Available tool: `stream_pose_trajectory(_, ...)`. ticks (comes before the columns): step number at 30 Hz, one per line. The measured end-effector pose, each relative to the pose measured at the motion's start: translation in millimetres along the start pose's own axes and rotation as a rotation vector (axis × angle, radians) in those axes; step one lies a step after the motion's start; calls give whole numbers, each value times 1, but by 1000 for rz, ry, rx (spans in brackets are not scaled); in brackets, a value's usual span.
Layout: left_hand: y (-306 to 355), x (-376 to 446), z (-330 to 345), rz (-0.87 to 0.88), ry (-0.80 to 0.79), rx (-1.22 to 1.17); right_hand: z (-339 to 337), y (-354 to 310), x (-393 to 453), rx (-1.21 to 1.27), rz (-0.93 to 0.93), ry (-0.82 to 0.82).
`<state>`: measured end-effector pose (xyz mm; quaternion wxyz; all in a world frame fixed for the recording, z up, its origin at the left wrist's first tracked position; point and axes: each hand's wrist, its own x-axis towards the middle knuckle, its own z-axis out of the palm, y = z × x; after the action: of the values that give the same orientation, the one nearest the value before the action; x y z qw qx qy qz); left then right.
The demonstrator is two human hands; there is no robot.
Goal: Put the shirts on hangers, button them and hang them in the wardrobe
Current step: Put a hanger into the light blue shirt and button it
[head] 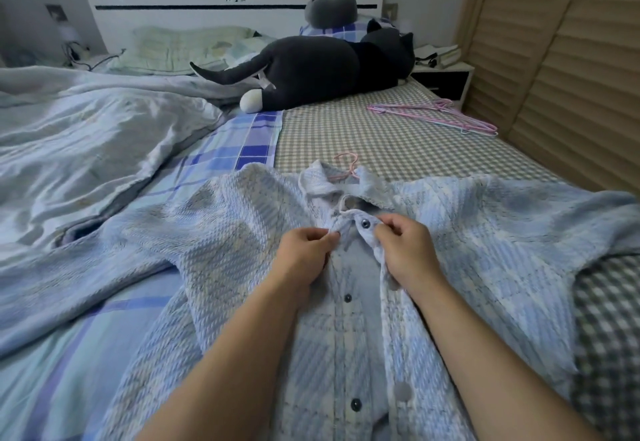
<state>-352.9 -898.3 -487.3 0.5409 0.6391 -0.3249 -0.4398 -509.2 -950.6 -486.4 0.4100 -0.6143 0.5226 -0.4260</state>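
Observation:
A light blue plaid shirt (242,232) lies spread on the bed, front up, sleeves out to both sides. A pink hanger (346,166) sticks out of its collar. My left hand (306,257) pinches the left front edge just below the collar. My right hand (403,250) pinches the right placket beside its top dark button (364,223). The two edges are apart there. Two more dark buttons (347,298) show lower down the open front.
Several spare pink and blue hangers (436,116) lie at the bed's right side by the slatted wardrobe door (561,69). A big dark plush cat (311,69) lies across the head of the bed. A rumpled duvet (86,135) fills the left.

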Motion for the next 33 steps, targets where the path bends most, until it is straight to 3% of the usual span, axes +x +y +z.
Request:
stream_pose_trajectory(3, -3, 2, -4, -57, -63, -83, 12, -5, -10, -4, -44, -32)
stream_pose_trajectory(7, -16, 9, -7, -56, -55, -144, 28, 3, -17, -245, -95, -6)
stream_pose_trajectory(16, -16, 5, -10, -22, -86, -157, 31, 7, -21, -337, -213, 89)
stream_pose_trajectory(22, -24, 2, -9, 96, -51, -140, 35, 9, -26, -449, -391, 88)
stream_pose_trajectory(33, -21, 4, -7, 95, -69, 3, 41, 16, -31, -512, -444, 18)
